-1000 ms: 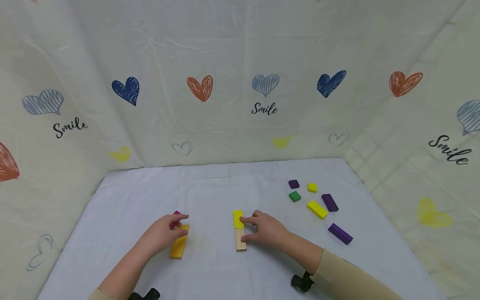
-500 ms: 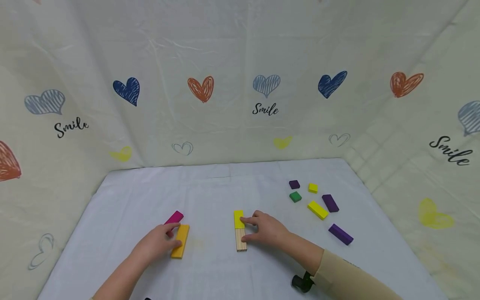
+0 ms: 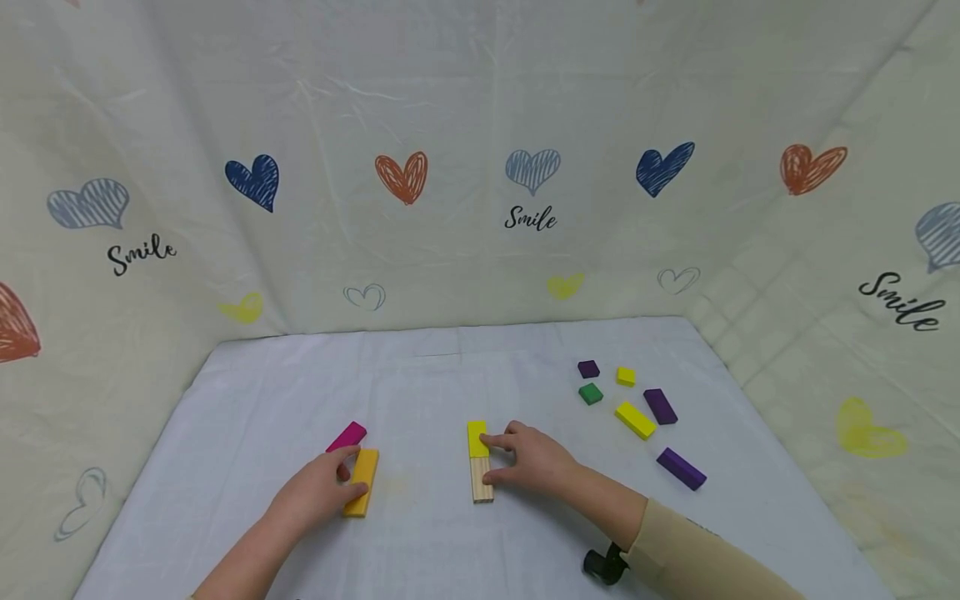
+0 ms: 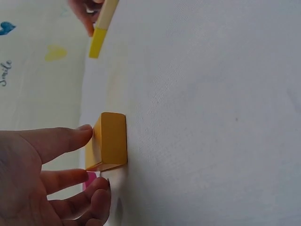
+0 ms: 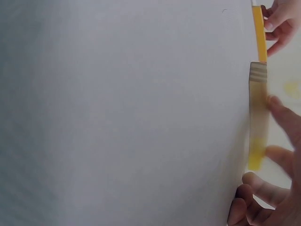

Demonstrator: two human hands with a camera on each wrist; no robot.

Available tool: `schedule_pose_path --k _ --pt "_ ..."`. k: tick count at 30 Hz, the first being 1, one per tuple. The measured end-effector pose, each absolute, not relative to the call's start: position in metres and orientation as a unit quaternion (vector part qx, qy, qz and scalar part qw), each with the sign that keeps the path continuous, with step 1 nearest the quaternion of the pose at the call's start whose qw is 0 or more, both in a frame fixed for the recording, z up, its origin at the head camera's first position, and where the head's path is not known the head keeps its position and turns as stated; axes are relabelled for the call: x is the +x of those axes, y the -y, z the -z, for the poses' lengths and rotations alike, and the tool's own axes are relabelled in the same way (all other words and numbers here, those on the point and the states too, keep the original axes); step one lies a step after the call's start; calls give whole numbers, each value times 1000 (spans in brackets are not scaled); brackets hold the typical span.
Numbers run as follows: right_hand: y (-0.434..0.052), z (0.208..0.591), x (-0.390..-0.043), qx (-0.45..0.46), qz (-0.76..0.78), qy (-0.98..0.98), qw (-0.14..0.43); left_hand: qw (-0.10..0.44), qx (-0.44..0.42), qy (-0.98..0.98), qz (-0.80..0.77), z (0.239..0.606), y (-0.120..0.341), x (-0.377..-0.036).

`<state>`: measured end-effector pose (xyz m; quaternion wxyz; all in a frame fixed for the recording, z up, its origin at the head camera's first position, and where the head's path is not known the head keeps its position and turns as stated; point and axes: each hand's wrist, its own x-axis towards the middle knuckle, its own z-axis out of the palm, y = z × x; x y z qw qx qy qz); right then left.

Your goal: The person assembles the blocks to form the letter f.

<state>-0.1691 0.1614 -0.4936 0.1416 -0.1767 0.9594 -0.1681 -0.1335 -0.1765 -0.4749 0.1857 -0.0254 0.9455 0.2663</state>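
Note:
In the head view, my left hand [image 3: 311, 492] is at an orange block [image 3: 366, 479] lying flat. Its thumb rests on the block's top face, and the index finger reaches along the left side towards a pink block [image 3: 350, 436], partly hidden by the hand. The left wrist view shows the orange block [image 4: 114, 139] end-on beside the extended thumb and index finger. My right hand [image 3: 532, 458] touches two blocks set end to end: index finger on a yellow block [image 3: 476, 433], thumb on a bare wooden block [image 3: 480, 483].
To the right lie loose blocks: two long purple ones [image 3: 681, 468], a long yellow one [image 3: 635, 420], and small dark purple [image 3: 588, 369], green [image 3: 590, 393] and yellow [image 3: 626, 377] ones. White cloth [image 3: 420, 558] covers the table; a heart-printed curtain [image 3: 465, 250] stands behind.
My left hand has drawn back and left from above the orange and pink blocks, uncovering more of both, and its thumb now rests on the orange one. My right hand has stayed put.

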Motion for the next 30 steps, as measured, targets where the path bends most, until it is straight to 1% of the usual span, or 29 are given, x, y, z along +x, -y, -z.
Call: schedule_pose_path --k 12,30 --pt "-160 493 -170 -173 163 -960 150 189 -33 -944 -269 478 171 -135" --pt "-161 495 -170 -173 174 -958 148 173 -22 -947 -268 478 162 -136"
